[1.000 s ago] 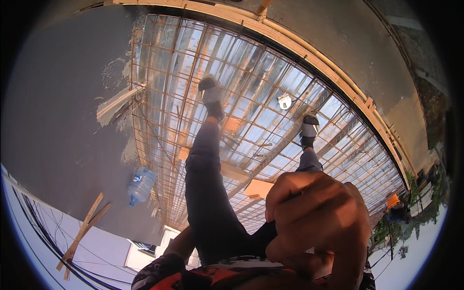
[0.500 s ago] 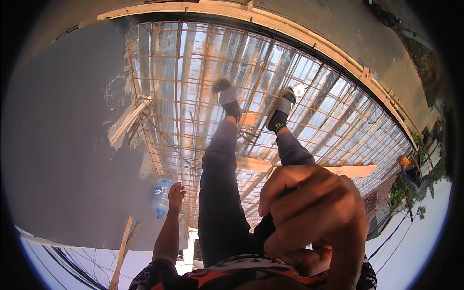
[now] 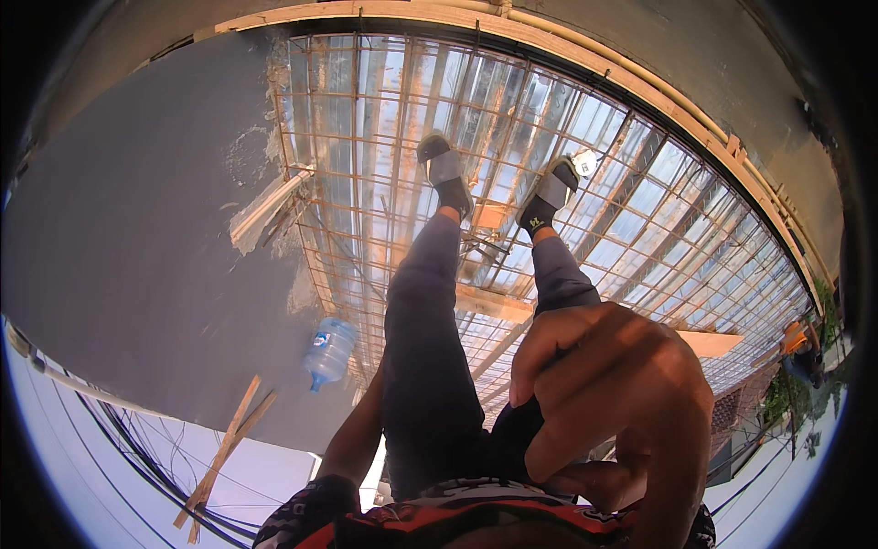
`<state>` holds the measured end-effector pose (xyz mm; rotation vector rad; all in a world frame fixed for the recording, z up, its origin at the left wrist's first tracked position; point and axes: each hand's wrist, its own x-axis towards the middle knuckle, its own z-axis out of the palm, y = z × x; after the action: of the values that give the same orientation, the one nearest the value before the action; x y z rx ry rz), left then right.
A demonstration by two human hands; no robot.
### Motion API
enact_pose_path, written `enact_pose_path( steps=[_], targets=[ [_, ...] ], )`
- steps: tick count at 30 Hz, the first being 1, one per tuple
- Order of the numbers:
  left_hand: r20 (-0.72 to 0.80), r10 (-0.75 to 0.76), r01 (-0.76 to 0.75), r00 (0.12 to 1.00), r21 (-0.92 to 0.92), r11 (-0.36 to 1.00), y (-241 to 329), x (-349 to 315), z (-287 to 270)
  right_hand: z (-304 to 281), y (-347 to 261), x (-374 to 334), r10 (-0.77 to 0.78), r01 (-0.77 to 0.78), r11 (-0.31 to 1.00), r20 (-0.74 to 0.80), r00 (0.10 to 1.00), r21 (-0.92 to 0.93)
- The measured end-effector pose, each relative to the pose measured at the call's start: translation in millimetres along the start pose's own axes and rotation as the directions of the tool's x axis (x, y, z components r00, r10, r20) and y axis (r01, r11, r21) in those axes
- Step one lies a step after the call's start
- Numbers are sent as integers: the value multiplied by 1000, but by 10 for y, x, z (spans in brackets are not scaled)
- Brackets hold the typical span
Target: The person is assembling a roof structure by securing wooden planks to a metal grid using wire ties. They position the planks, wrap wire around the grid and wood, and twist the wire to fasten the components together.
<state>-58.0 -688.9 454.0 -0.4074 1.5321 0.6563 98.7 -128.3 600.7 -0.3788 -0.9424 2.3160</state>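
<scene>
Right hand at lower right, grip curled, contents unclear; left hand behind leg, grip impossible to tell.

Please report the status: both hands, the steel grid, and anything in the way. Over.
Right hand fingers curled, palm hidden. Left hand out of sight. Steel grid beneath both shoes. Right hand blocks part of it from view.
</scene>
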Motion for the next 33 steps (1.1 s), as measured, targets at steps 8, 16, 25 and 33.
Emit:
enact_pose_path(
  steps=[8,16,25,33],
  targets=[
    [-185,-134,157,974,119,980,-34,-601,-97,-1013,681,-698,346,-596,464,-485,803,-656],
    [-191,-145,184,971,202,962,840,-128,-1003,-1612,1556,-2006,488,-624,-297,-676,552,-723],
    [-87,-20,-4,996,-267,964,2700,1261,-3158,-249,2165,-2294,374,-973,-126,-918,133,-193],
    [-83,262,-182,961,522,833,4804,2560,-2686,-798,3213,461,307,-872,112,-818,487,-477]
  ],
)
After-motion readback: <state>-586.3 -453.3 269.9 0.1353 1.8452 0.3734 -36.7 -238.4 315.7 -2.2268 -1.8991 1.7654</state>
